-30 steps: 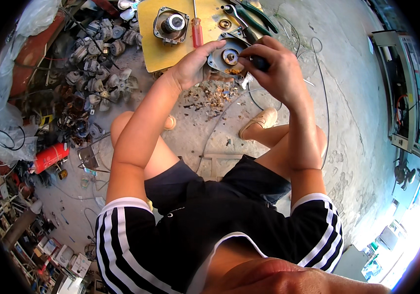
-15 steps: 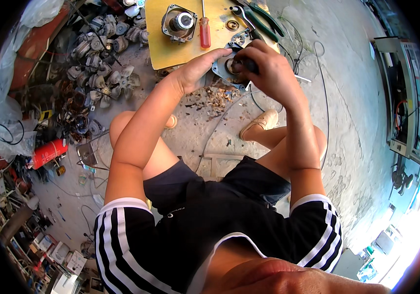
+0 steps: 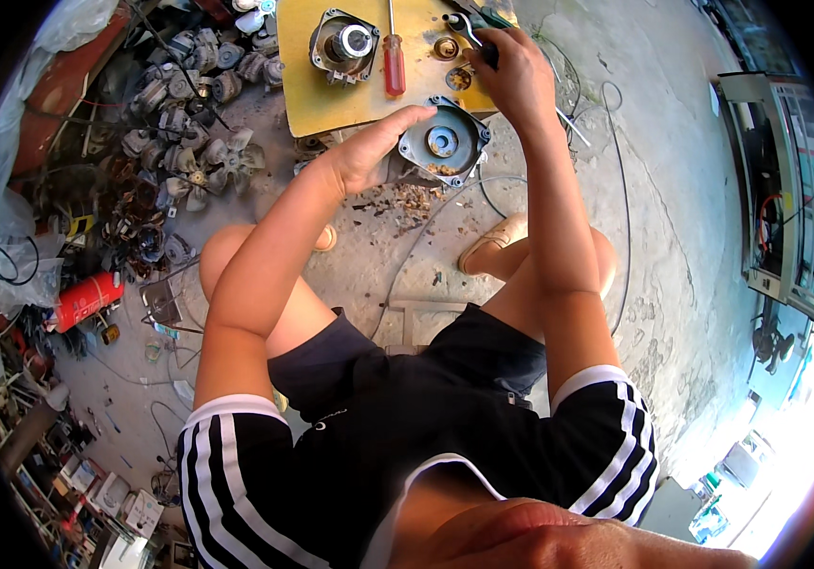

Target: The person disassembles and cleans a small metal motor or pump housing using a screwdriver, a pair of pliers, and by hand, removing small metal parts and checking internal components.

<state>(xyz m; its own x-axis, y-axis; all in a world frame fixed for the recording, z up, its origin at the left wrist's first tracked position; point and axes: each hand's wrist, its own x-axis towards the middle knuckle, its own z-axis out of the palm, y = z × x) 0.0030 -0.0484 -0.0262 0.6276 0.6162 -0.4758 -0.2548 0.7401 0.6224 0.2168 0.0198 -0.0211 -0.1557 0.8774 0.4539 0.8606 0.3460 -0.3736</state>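
Observation:
My left hand (image 3: 374, 156) holds a grey metal motor end cover (image 3: 461, 128) by its left rim, thumb on top. The cover has a round recess in its middle and brownish crumbs inside. My right hand (image 3: 519, 81) is closed above the yellow board's right part, on a black-handled tool (image 3: 489, 54) whose metal shaft sticks out past the wrist; its exact kind is partly hidden. Close to its fingers lie a ratchet wrench (image 3: 458, 21), a small brass-coloured ring (image 3: 446, 47) and a bearing-like ring (image 3: 459, 79). Green-handled pliers (image 3: 494, 16) are mostly hidden behind this hand.
On the yellow board (image 3: 317, 104) stand a motor half (image 3: 344, 45) and a red-handled screwdriver (image 3: 394, 64). Several old motors and fan blades (image 3: 227, 163) pile up on the left floor, near a red cylinder (image 3: 87, 301). Cables and brown debris (image 3: 407, 204) lie on the concrete.
My right hand has lifted off the end cover with its tool and moved up and right over the board. The cover's recess now shows; my left hand still holds the cover.

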